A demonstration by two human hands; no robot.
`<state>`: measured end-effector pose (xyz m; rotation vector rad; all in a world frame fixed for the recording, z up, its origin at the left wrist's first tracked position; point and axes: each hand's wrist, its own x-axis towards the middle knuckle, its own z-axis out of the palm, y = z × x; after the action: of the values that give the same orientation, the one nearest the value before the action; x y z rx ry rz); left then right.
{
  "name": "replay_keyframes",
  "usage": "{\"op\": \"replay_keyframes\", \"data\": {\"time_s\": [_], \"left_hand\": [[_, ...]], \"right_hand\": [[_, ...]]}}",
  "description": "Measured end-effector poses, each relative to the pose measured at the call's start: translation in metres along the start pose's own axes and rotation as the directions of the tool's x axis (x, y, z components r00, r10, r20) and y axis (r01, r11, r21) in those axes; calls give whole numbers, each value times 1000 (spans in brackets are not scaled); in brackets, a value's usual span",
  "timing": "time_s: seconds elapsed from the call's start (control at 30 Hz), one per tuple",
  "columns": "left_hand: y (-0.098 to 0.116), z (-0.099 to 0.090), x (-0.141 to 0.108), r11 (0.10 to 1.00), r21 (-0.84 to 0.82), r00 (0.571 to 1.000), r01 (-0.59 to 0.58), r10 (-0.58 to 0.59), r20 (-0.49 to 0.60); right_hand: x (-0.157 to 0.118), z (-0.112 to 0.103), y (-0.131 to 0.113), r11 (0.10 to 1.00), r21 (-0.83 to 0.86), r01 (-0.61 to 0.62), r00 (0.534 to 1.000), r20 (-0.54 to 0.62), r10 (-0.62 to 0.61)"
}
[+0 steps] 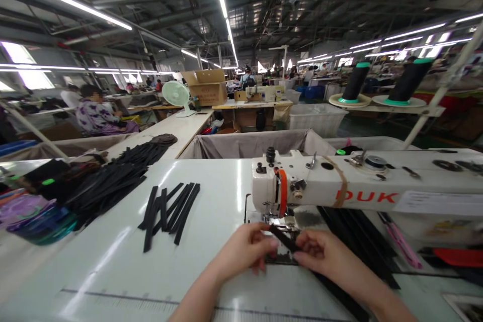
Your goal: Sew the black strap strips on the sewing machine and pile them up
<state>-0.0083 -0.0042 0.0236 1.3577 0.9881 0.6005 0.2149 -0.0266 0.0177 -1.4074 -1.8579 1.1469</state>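
Strip [284, 239], dark and narrow, slants between both hands at the sewing machine [266, 186], whose head stands at 12 o'clock of it. Left hand [252, 247], 9 o'clock: index fingertip at the strip's far end; cannot tell whether the thumb closes on it. Right hand [320, 252], 3 o'clock: thumb and fingers pinched on the near end. Step in hand, by my reading: setting the strip at the needle area. Next move calls for a straight edge and fingertips clear of the needle. Farther out, loose strips [151, 219] at 9 o'clock, a larger heap [109, 181] beyond. More black strips [364, 236] and pink-handled tool [402, 241] at 3. Thread cones [354, 83] toward 1.
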Motion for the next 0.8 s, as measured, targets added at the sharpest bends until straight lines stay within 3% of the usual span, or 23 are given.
{"op": "replay_keyframes", "data": {"time_s": [0.03,0.1,0.2,0.27,0.37,0.43,0.5,0.57,0.67,0.8], "left_hand": [[0,9,1,997,-76,999,-19,22,39],[-2,14,2,987,-161,1000,-2,3,1],[-6,-3,5,979,-204,985,16,-50,-163],[-9,-18,8,980,-201,969,8,-57,-239],[-13,-23,13,992,-121,957,26,-60,-285],[-14,-17,17,1000,-10,941,-7,3,-337],[-15,-10,19,976,212,893,-58,146,-427],[-15,-5,18,863,501,835,-57,316,-450],[-17,-2,12,655,752,840,-74,447,-306],[-22,2,8,616,763,854,-195,490,-177]], "right_hand": [[-2,6,-6,997,69,18,994,103,-25],[-3,16,-14,990,127,57,982,171,-79],[-2,25,-16,972,23,232,972,14,-233],[-1,27,-12,875,-165,455,884,-33,-466],[-2,30,-5,599,-416,684,687,91,-721],[-3,34,-2,486,-562,670,644,115,-756],[-4,40,-1,417,-684,598,654,116,-747],[-4,47,-3,364,-759,539,671,127,-730],[-4,54,-6,322,-804,501,680,136,-720],[-3,58,-4,314,-824,471,667,100,-738]]}}
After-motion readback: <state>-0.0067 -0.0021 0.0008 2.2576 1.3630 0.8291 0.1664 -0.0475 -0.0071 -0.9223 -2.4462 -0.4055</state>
